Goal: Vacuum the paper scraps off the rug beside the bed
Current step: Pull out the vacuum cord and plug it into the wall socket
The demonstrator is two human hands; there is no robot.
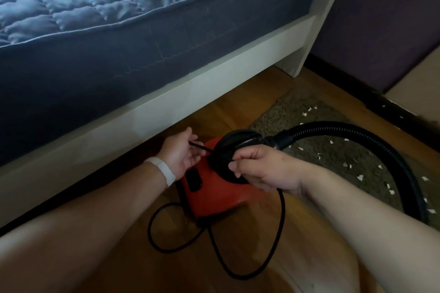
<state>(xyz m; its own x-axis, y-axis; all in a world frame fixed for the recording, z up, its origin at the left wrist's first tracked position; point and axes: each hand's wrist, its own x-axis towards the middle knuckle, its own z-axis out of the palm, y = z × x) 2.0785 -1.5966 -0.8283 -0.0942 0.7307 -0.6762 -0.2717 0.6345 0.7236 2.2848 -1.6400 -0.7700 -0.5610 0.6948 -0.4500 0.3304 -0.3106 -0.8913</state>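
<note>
Wooden floor beside the bed (166, 93): the red vacuum (214, 195) sits just off the rug (309, 112), whose paper scraps (360, 176) look feather-light. Right hand (266, 173) fingers pinch the limp cord (281, 221); whether the left hand (178, 152) grips it, I cannot tell. The hose (357, 128) looks bendy, best held at its rigid cuff

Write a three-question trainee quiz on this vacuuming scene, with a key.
1. True or false: paper scraps lie on the rug.
2. What does the right hand pinch? A) a broom B) the black cord C) a pillow
3. Fill in: the red vacuum stands on the floor between the rug and the ____.
Key: 1 true; 2 B; 3 bed.
</note>
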